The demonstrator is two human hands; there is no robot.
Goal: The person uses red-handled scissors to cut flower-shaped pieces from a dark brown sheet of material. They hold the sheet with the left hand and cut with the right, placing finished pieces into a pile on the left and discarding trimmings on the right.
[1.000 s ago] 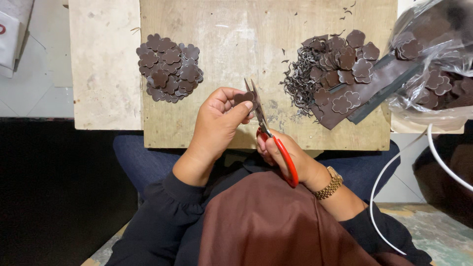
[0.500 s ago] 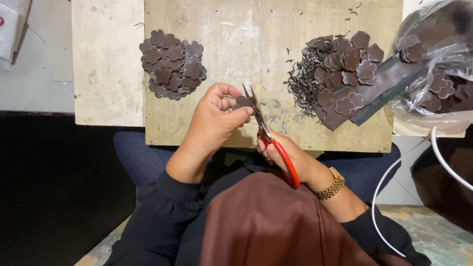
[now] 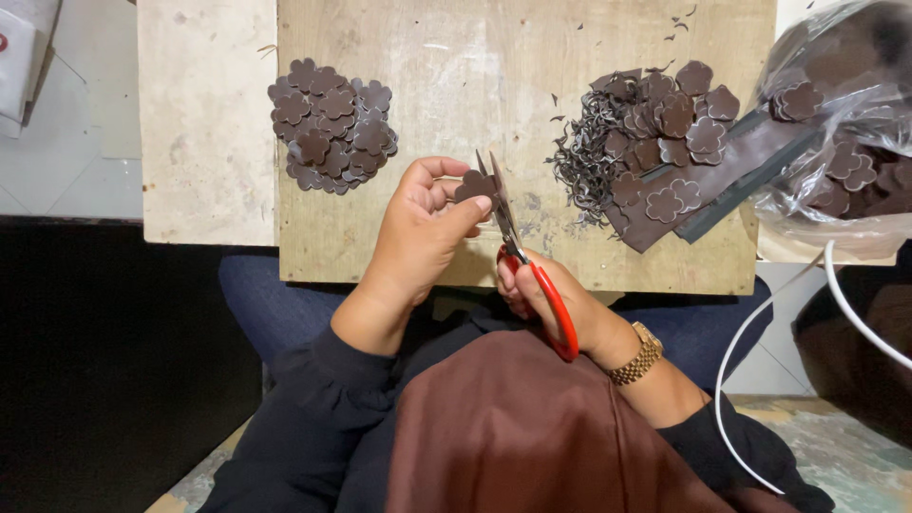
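The left hand (image 3: 418, 233) pinches a brown flower-shaped piece (image 3: 472, 186) between closed fingers; the right hand (image 3: 541, 299) grips the red-handled scissors (image 3: 527, 266), blades touching its edge. Probably best: small snips, turning the piece slowly, fingertips away from the blades.

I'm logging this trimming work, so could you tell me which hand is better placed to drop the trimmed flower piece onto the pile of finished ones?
Probably the left hand: it pinches the flower piece and is nearest the pile. The right hand holds scissors.
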